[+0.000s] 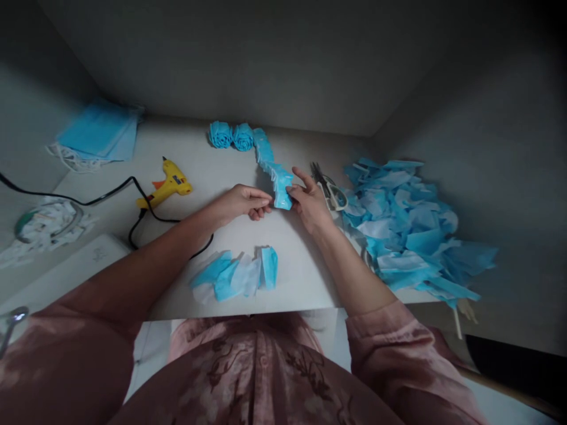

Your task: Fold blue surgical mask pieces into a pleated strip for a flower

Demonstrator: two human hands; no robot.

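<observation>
A pleated blue fabric strip (pixel 282 188) runs from the back of the table toward me, its folds overlapping and its near end between my hands. My right hand (pixel 311 203) is on the right edge of that end, thumb pressed on it and index finger stretched out. On the other side, my left hand (pixel 245 202) is closed in a pinch, fingertips at or just beside the strip's left edge; what they hold, if anything, is too small to make out. Two rolled blue fabric roses (pixel 220 135) sit at the far end of the strip. Several loose blue and white pieces (pixel 245 274) lie in front of me.
To the left are a yellow glue gun (pixel 170 184) with a black cord (pixel 106 195), and a stack of blue face masks (pixel 100 133). Scissors (pixel 330 189) lie beside my right hand. A large heap of blue cut pieces (pixel 407 224) covers the right side, reaching the table's front edge.
</observation>
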